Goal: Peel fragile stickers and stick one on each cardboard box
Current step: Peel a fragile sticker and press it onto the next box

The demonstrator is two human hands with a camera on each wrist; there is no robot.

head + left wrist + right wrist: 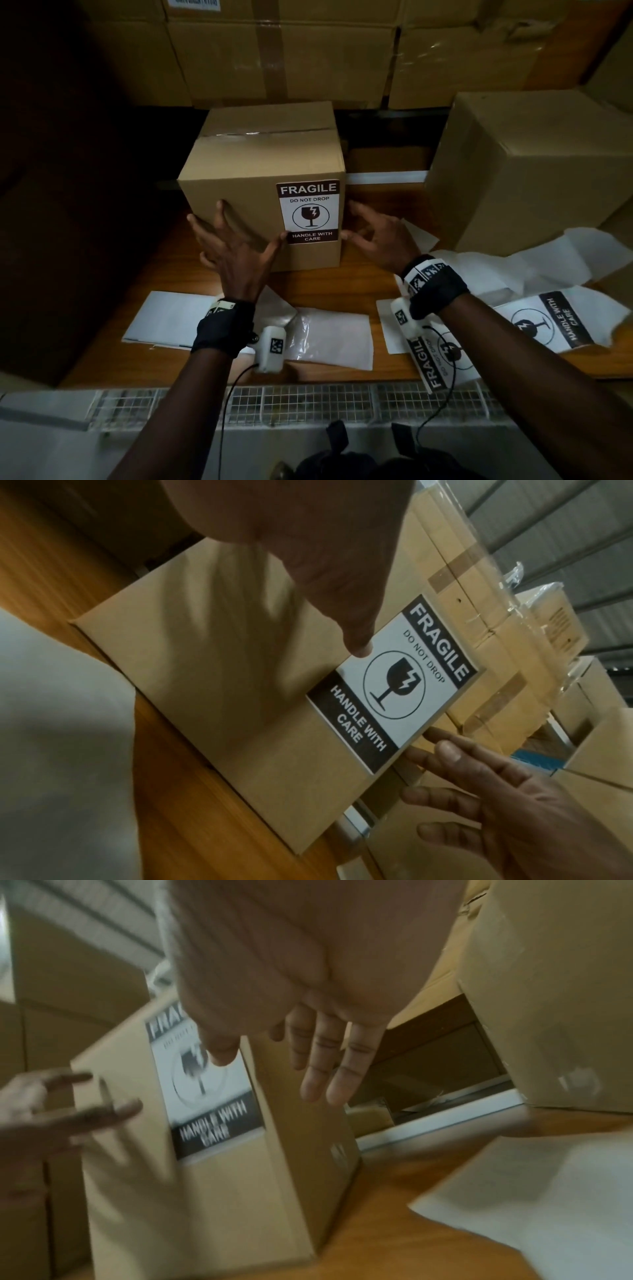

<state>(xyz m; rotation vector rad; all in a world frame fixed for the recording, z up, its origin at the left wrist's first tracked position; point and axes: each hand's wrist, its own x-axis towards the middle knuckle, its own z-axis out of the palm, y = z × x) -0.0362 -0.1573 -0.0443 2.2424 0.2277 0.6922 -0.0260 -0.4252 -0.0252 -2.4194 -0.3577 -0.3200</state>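
Note:
A small taped cardboard box (246, 178) stands on the wooden table (359, 281). A black-and-white FRAGILE sticker (308, 211) is stuck flat on the right part of its near face, also seen in the left wrist view (404, 685) and blurred in the right wrist view (209, 1096). My left hand (233, 240) spreads straight fingers against the box's near face, its thumb at the sticker's lower left edge. My right hand (373, 236) hovers with straight fingers just off the box's right edge, holding nothing.
A larger plain cardboard box (527, 164) stands at the right. Big boxes are stacked behind (274, 54). Spent white backing sheets (171, 318) and unpeeled FRAGILE stickers (548, 325) lie on the table's near part. A wire mesh ledge (308, 401) runs below the front edge.

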